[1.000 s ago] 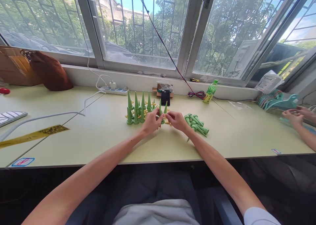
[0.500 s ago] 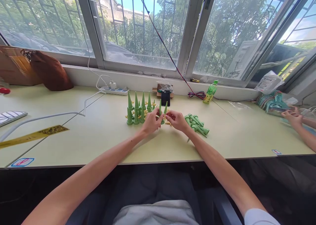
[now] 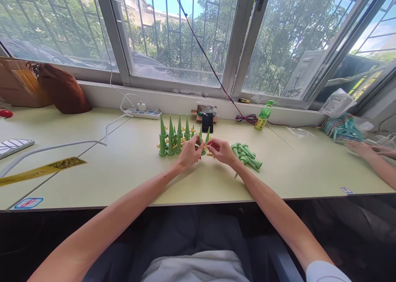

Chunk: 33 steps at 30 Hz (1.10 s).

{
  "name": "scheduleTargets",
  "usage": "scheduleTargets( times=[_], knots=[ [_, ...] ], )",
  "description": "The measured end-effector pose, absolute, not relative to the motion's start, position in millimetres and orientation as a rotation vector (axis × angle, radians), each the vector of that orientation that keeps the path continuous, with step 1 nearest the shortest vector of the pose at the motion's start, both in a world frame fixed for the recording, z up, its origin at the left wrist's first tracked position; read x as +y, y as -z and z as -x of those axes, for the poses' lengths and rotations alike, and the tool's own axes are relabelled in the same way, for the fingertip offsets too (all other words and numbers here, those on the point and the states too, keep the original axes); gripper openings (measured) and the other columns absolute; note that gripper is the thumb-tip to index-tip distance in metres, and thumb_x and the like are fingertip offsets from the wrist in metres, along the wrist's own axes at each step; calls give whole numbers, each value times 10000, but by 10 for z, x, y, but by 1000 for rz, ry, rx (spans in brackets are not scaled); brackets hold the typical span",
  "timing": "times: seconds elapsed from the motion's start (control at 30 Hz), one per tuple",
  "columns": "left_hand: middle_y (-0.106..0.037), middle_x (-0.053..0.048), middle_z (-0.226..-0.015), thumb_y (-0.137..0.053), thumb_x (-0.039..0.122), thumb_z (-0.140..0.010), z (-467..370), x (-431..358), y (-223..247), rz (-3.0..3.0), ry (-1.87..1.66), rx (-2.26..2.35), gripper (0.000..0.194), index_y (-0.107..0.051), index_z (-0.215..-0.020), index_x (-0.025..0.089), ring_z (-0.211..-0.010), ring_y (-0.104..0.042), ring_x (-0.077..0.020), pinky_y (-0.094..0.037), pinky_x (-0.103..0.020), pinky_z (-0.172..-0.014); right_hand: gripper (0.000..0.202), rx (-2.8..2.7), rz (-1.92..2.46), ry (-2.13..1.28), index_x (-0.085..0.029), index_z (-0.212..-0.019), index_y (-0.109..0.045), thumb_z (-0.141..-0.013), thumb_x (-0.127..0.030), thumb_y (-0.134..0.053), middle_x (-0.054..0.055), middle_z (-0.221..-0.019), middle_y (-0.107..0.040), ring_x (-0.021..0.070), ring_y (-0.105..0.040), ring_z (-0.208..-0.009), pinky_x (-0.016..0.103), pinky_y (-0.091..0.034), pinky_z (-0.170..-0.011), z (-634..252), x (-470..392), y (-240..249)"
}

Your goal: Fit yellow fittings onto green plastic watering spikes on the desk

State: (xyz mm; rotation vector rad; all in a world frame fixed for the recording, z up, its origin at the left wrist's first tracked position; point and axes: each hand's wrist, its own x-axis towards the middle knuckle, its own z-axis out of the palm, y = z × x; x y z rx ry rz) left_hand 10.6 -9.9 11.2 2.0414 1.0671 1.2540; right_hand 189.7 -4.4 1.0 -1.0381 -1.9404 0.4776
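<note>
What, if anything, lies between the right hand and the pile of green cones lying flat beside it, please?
Nothing visible does. The right hand is at an upright cone, together with the left hand, and the pile lies just to its right, with only bare table around it.

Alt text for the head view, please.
Two bare hands, left hand and right hand, meet over a green cone on a pale table, between upright cones and a pile of lying cones. Another person's hand rests far right.

Green cone spike (image 3: 203, 146) upright, pinched between hands.
</note>
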Motion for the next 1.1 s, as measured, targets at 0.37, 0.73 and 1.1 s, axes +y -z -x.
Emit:
scheduleTargets(
  times=[0.37,0.73,1.1],
  knots=[
    [-663,-4,-771,-535,430,-930,-104,-92,-106,-2039,-1263,1060,254,-464,-853,198,-379,-545,-80,-392,-203,-374,237,-1937,1026,-492,-181,-897,-640,-898,-397,-544,28,-719,-671,131,-540,-594,262,-424,-603,-1895,-27,8],
    [-636,14,-756,-527,427,-931,-102,-109,-119,-2082,-1254,1056,254,-461,-842,199,-403,-567,-90,-405,-223,-415,320,-1959,1075,-414,-180,-708,-559,-921,-405,-480,-20,-590,-502,112,-401,-564,252,-328,-570,-1892,2,28],
    [-652,5,-780,-529,399,-931,-101,-103,-127,-2077,-1286,1052,227,-481,-846,193,-396,-557,-83,-409,-223,-425,281,-1942,1014,-498,-179,-880,-615,-915,-445,-531,1,-675,-614,117,-477,-568,249,-382,-570,-1896,-15,16]
  ],
)
